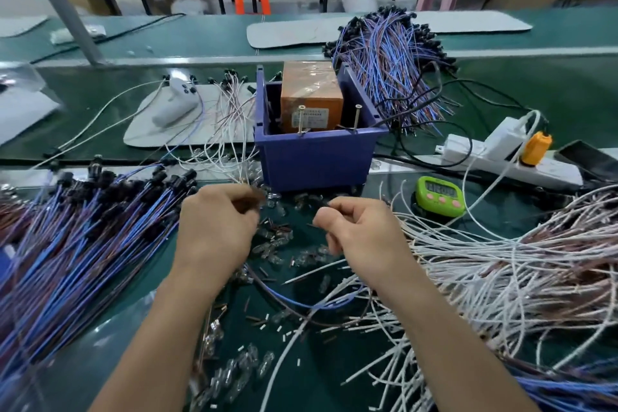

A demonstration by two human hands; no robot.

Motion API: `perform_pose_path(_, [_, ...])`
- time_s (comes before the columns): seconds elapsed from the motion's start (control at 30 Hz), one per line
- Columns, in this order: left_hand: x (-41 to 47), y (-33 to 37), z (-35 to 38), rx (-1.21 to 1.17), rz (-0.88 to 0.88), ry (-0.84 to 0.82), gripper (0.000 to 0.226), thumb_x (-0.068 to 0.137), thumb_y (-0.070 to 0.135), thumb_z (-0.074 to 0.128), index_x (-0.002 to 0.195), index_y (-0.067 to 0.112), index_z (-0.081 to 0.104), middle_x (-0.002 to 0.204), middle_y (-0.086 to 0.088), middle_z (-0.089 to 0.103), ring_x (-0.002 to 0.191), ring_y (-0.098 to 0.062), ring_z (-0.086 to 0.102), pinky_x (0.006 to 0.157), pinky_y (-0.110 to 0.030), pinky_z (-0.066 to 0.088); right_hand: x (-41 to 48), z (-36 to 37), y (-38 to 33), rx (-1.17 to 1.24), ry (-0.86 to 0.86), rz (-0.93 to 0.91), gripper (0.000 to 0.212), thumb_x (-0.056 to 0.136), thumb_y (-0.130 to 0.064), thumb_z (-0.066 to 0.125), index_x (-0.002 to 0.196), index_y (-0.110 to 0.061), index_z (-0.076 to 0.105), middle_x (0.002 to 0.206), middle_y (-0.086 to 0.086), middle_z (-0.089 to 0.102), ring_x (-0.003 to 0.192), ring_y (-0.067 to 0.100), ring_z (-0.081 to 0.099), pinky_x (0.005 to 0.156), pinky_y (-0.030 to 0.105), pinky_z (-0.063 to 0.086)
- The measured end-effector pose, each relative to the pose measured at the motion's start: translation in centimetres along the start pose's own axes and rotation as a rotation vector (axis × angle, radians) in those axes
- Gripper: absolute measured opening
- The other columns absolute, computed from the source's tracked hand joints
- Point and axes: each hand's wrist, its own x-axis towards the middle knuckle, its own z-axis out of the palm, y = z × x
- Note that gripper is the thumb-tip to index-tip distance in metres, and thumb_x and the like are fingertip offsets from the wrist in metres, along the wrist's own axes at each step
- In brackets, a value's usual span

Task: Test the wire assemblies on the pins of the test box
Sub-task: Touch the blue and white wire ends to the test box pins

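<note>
The blue test box [317,157] stands mid-table with an orange unit [311,97] inside and two upright metal pins [302,119] [357,115] at its front rim. Just in front of it, my left hand [217,227] has its fingers curled around a dark blurred part of a wire assembly. My right hand [364,234] pinches the other end. A blue and brown wire pair [294,303] sags in a loop between and below both hands. Neither hand touches the pins.
Blue-purple wire assemblies with black sockets are piled at the left [77,244] and behind the box [391,67]. White and brown wires [501,264] spread on the right. Small glass bulbs [277,244] litter the mat. A green timer [439,196] and power strip [501,157] sit right.
</note>
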Motion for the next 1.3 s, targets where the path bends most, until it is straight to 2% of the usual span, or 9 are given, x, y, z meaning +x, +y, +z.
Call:
perform_pose_path(0.07, [0.0,0.1,0.0,-0.167,-0.029,-0.061,0.024,0.080,0.014,0.082,0.085,0.037,0.083,0.072,0.018,0.076,0.067,0.004,0.069,0.060,-0.003,0.046,0.2,0.0,0.4,0.040,-0.007,0.011,0.026,0.091,-0.029,0.065,0.073,-0.011,0.068,0.051,0.002,0.060,0.046,0.008,0.045,0.051,0.023,0.040])
perform_pose_path(0.17, [-0.4,0.8,-0.1,-0.469,0.012,-0.217,0.028,0.082,0.009,0.082,0.083,0.037,0.084,0.078,0.010,0.079,0.070,0.002,0.070,0.065,-0.010,0.051,0.3,0.0,0.6,0.148,-0.096,0.006,0.022,0.087,-0.031,0.067,0.087,-0.011,0.074,0.058,0.002,0.063,0.056,0.013,0.052,0.063,0.033,0.045])
perform_pose_path(0.23, [-0.7,1.3,-0.4,-0.605,0.033,-0.294,0.029,0.084,0.004,0.079,0.085,0.033,0.084,0.081,0.001,0.080,0.073,-0.005,0.073,0.067,-0.014,0.054,0.2,-0.2,0.6,0.227,-0.168,-0.013,0.011,0.092,-0.019,0.068,0.092,-0.016,0.078,0.063,0.001,0.066,0.060,0.009,0.057,0.066,0.026,0.048])
perform_pose_path(0.33, [-1.1,1.6,-0.9,-0.695,0.057,-0.363,0.025,0.079,0.004,0.084,0.088,0.027,0.084,0.083,-0.008,0.080,0.073,-0.018,0.076,0.067,-0.019,0.057,0.1,-0.5,0.3,0.337,-0.187,-0.049,0.019,0.092,-0.001,0.067,0.091,-0.015,0.080,0.065,0.001,0.067,0.059,0.006,0.058,0.058,0.014,0.044])
perform_pose_path(0.6, [-1.7,2.4,-1.5,-0.732,0.175,-0.319,0.026,0.062,0.009,0.090,0.080,0.026,0.083,0.077,-0.006,0.079,0.068,-0.014,0.075,0.064,-0.021,0.058,-0.2,-0.8,-0.4,0.466,-0.176,-0.129,0.030,0.080,0.009,0.072,0.082,-0.019,0.081,0.073,0.000,0.072,0.070,0.008,0.064,0.063,0.016,0.049])
perform_pose_path(0.7, [-2.1,3.0,-2.0,-0.795,0.246,-0.292,0.023,0.064,0.010,0.088,0.080,0.026,0.084,0.076,-0.005,0.079,0.066,-0.013,0.074,0.062,-0.021,0.058,-0.1,-1.1,-0.4,0.562,-0.185,-0.179,0.024,0.074,0.002,0.071,0.080,-0.019,0.081,0.071,0.000,0.070,0.069,0.010,0.062,0.066,0.017,0.049])
perform_pose_path(0.97, [-3.2,4.2,-2.6,-0.711,0.395,-0.298,0.030,0.069,0.002,0.080,0.081,0.028,0.084,0.076,0.001,0.078,0.068,-0.007,0.072,0.064,-0.016,0.055,-0.3,-1.8,-0.5,0.763,-0.289,-0.200,0.029,0.072,0.011,0.063,0.075,-0.014,0.076,0.069,0.006,0.062,0.067,0.015,0.054,0.067,0.021,0.044])
perform_pose_path(1.17, [-4.0,4.9,-3.0,-0.690,0.492,-0.196,0.033,0.070,0.006,0.086,0.090,0.032,0.083,0.080,0.010,0.079,0.071,-0.010,0.076,0.066,-0.017,0.058,-0.3,-1.5,-0.6,0.753,-0.271,-0.202,0.029,0.070,0.011,0.065,0.073,-0.015,0.077,0.069,0.005,0.064,0.068,0.015,0.055,0.069,0.022,0.045])
perform_pose_path(1.3, [-4.2,5.0,-2.8,-0.549,0.597,-0.089,0.032,0.072,0.004,0.083,0.086,0.034,0.083,0.084,0.016,0.078,0.075,-0.011,0.075,0.070,-0.018,0.057,-0.4,-1.3,-0.7,0.701,-0.191,-0.226,0.031,0.068,0.011,0.065,0.076,-0.015,0.080,0.071,0.004,0.069,0.068,0.012,0.060,0.067,0.021,0.050])
